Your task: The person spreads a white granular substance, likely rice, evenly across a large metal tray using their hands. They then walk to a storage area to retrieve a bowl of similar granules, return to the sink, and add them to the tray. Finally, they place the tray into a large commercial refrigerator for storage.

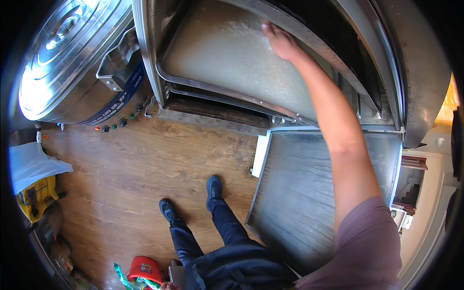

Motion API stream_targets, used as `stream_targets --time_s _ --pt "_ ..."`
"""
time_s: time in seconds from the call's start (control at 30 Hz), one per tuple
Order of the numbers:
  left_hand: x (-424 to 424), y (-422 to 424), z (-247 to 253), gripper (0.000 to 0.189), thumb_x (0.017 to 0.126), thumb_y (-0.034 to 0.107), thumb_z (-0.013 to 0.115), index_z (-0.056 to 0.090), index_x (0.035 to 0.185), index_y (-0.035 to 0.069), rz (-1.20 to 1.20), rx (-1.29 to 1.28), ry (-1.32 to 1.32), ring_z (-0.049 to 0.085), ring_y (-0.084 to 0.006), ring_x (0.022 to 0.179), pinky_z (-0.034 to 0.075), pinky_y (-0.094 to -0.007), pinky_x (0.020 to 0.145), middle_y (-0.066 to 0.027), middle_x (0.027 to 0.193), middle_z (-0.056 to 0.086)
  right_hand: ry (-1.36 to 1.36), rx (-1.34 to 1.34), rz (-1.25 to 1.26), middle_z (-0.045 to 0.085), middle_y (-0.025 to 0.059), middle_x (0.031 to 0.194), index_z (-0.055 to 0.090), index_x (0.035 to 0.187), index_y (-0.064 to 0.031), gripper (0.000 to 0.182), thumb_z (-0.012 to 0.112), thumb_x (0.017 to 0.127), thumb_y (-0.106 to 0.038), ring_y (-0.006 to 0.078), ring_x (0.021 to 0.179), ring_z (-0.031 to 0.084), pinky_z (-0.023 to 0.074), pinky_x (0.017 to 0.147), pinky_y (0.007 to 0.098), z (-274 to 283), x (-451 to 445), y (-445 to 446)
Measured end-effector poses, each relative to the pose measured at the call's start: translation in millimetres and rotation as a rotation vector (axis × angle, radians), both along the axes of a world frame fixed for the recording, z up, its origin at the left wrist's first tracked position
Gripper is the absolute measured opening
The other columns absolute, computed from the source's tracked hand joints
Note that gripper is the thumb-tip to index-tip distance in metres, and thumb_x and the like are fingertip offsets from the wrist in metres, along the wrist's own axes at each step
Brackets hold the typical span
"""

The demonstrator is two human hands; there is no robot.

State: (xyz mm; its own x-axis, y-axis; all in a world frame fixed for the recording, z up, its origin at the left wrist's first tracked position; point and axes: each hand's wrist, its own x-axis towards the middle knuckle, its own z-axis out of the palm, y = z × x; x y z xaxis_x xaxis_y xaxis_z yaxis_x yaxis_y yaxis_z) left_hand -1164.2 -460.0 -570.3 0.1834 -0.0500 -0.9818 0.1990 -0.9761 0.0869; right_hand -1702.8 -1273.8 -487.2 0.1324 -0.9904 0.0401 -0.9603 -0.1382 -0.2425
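Observation:
My right hand (281, 40) reaches across a wide metal tray (232, 54) inside a steel cabinet (145, 43). Whitish powdery marks show on the tray near the fingers. The fingers are partly turned away, and I cannot tell if they grip anything. Below this tray, the rims of more trays (232, 103) stick out from the cabinet. Only the fingertips of my left hand (169, 286) show at the bottom edge, beside a grey flat-sided object (177, 276) and a red bucket (145, 266). Whether they hold it is hidden.
A large grey metal-looking panel (297, 188) stretches below my right arm. At upper left stands a lidded steel drum (105, 98) with a side handle. Several control knobs (123, 122) sit below it. Green plastic (123, 276) hangs from the bucket. Wood-look flooring (127, 174) lies underfoot.

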Motion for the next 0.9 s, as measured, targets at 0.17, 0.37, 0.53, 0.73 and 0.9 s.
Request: stream_targets --time_s 0.17,0.37,0.53,0.73,0.9 --pt "-6 -1 -6 0.018 0.092 0.015 0.051 0.061 0.096 0.001 0.000 0.011 -0.007 0.062 -0.0184 0.060 0.054 -0.0302 0.052 -0.0107 0.078 0.063 0.195 -0.224 -0.292 0.046 0.0179 0.147 0.050 0.139 -0.0042 0.052 0.044 0.099 -0.037 0.0334 0.136 0.042 0.0304 0.113 0.0400 7 -80 -2" --pt "-12 7 -9 0.018 0.095 0.015 0.048 0.059 0.099 0.002 -0.025 0.021 0.012 0.060 -0.0176 0.061 0.054 -0.0301 0.052 -0.0099 0.079 0.062 0.000 -0.176 -0.380 0.038 0.0171 0.152 0.046 0.143 -0.0058 0.054 0.045 0.099 -0.036 0.0311 0.141 0.034 0.0255 0.116 0.0390 -30 -135 -38" --pt "-1 4 -13 0.018 0.098 0.017 0.045 0.056 0.103 0.003 -0.030 0.035 0.048 0.061 -0.0187 0.066 0.055 -0.0308 0.056 -0.0097 0.083 0.062 -0.084 -0.093 -0.457 0.035 0.0172 0.154 0.043 0.145 -0.0064 0.057 0.044 0.098 -0.038 0.0325 0.144 0.029 0.0229 0.117 0.0392 -62 -174 -77" --pt "-22 18 1 0.019 0.099 0.019 0.045 0.054 0.107 0.004 0.059 0.111 -0.001 0.062 -0.0199 0.072 0.055 -0.0332 0.063 -0.0102 0.088 0.062 -0.041 -0.090 -0.170 0.038 0.0184 0.152 0.045 0.143 -0.0055 0.057 0.043 0.096 -0.037 0.0351 0.143 0.031 0.0236 0.117 0.0413 -34 -11 -65" --pt "-15 11 -4 0.019 0.099 0.020 0.046 0.053 0.107 0.005 0.089 0.085 0.061 0.061 -0.0202 0.069 0.053 -0.0326 0.061 -0.0103 0.088 0.061 -0.156 -0.166 -0.004 0.052 0.0175 0.141 0.051 0.138 -0.0070 0.052 0.048 0.096 -0.036 0.0319 0.132 0.046 0.0336 0.112 0.0405 -28 39 -66"
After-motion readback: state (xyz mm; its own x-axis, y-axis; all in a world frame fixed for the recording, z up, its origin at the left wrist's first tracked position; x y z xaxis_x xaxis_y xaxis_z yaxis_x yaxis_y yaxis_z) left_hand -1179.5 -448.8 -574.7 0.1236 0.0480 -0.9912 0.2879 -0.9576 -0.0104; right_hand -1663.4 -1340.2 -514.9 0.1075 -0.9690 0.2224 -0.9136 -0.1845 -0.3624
